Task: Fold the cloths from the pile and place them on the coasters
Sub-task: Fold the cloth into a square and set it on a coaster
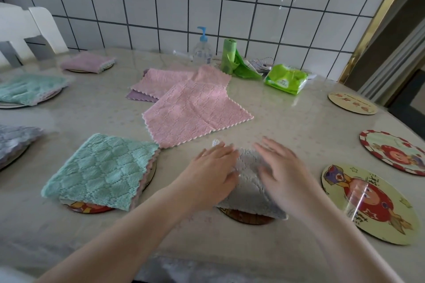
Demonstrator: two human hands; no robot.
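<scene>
A folded grey cloth (249, 193) lies on a round coaster (247, 219) near the table's front. My left hand (210, 173) rests flat on the cloth's left part, fingers straight. My right hand (279, 169) lies over its right part, fingers spread and blurred. Behind them, a pile of unfolded pink cloths (195, 108) lies mid-table, with a purple one (139, 96) underneath. A folded teal cloth (101, 171) covers a coaster (92, 208) to the left. Three bare coasters sit at the right: near (368, 204), middle (394, 151), far (351, 102).
More folded cloths on coasters lie at the left: grey (16, 140), teal (30, 88), purple (87, 62). A pump bottle (202, 49), a green bag roll (228, 56) and a green tissue pack (286, 78) stand by the tiled wall. A white chair (27, 30) is at the back left.
</scene>
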